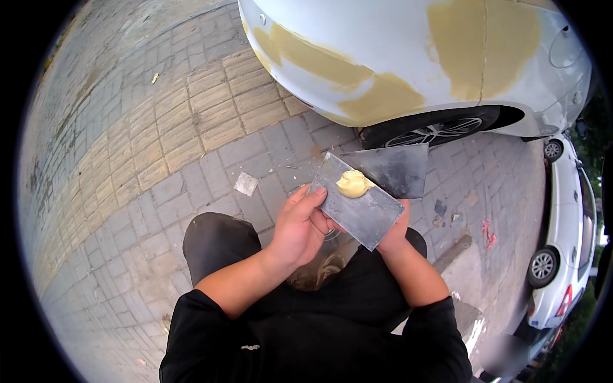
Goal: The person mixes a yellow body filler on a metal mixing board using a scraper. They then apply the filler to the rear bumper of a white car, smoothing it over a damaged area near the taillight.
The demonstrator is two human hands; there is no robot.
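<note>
My left hand is closed on the edge of a flat grey putty board, its thumb on top. A lump of pale yellow body filler sits on the board near its upper edge. Behind and beyond the board, a darker grey flat putty spreader sticks out to the right, overlapped by it. My right hand is closed at the spreader's lower end, its fingers mostly hidden behind the board. Ahead stands a white car with dried yellow filler patches around its rear wheel arch and side.
The car's rear wheel is just beyond the spreader. Grey and yellow paving spreads left, with a pale scrap on it. A concrete block lies right of my knee. Another white car is parked at far right.
</note>
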